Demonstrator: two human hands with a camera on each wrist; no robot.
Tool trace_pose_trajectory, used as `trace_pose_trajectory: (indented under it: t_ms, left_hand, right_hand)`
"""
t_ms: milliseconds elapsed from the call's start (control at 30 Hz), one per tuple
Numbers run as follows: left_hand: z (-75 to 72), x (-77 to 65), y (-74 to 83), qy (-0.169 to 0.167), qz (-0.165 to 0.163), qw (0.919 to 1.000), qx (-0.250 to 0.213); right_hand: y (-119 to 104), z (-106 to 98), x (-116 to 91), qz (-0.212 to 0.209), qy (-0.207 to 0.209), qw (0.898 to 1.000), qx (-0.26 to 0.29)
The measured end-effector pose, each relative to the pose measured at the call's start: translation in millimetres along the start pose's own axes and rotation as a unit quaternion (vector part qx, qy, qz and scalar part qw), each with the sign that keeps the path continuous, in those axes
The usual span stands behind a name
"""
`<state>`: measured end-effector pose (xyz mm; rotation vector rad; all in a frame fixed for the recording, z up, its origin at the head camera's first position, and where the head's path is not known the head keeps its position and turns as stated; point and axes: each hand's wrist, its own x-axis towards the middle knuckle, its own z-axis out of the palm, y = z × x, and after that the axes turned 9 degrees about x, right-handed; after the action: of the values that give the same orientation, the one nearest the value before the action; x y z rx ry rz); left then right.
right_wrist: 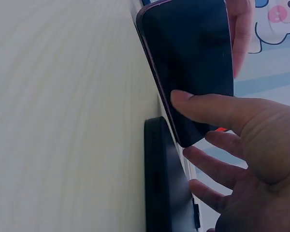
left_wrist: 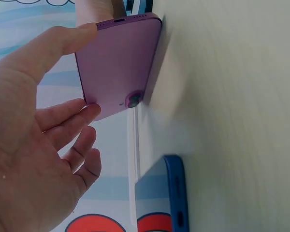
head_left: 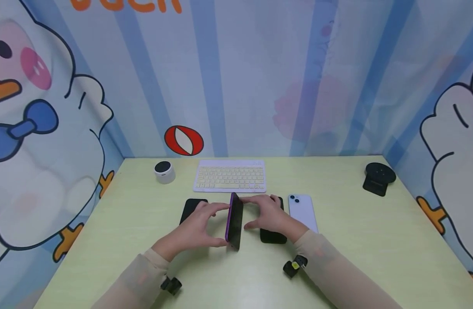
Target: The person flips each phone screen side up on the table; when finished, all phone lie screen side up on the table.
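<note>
Edgewise, the purple phone (head_left: 234,223) is between left fingers (head_left: 215,208) pinching its ends and spread right fingers (head_left: 254,199).

From the upright phone (head_left: 234,223), clockwise: keyboard (head_left: 229,177) at 12 o'clock, stand (head_left: 379,175) towards 2, 2 flat phones (head_left: 273,237) (head_left: 303,210) near 3, another phone (head_left: 190,208) near 9, speaker (head_left: 164,173) at 10.

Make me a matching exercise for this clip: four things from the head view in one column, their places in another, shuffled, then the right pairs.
Things
1. Purple smartphone
2. Keyboard
3. White cylindrical speaker
4. Black round-topped stand

Places
A. Near the back right corner of the table
B. Back of the table, around the middle
C. On edge between the left hand and the right hand
D. Near the back left corner of the table

Right pairs: 1-C, 2-B, 3-D, 4-A
</note>
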<state>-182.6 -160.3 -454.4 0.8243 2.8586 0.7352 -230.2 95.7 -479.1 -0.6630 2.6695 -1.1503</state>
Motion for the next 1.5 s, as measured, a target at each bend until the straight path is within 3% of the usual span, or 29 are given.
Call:
trace_pose_trajectory:
  t_ms: [333,900,1233,1500]
  left_hand:
    - [5.7,-4.2,-10.7,0.009,-0.014,0.9998,0.008]
    - [18.6,2.5,-18.5,-0.013,-0.079,0.9909,0.108]
    - [19.1,7.0,-17.0,-0.029,-0.072,0.9874,0.138]
    - [18.2,7.1,-15.4,-0.038,-0.067,0.9877,0.136]
  right_hand:
    - [4.9,2.1,5.6,0.013,-0.003,0.999,-0.039]
    - [6.6,1.8,21.4,0.025,-0.027,0.999,-0.035]
    - [7.5,2.5,21.2,0.032,-0.023,0.999,-0.028]
    - [6.2,1.3,17.1,0.026,-0.015,0.999,-0.037]
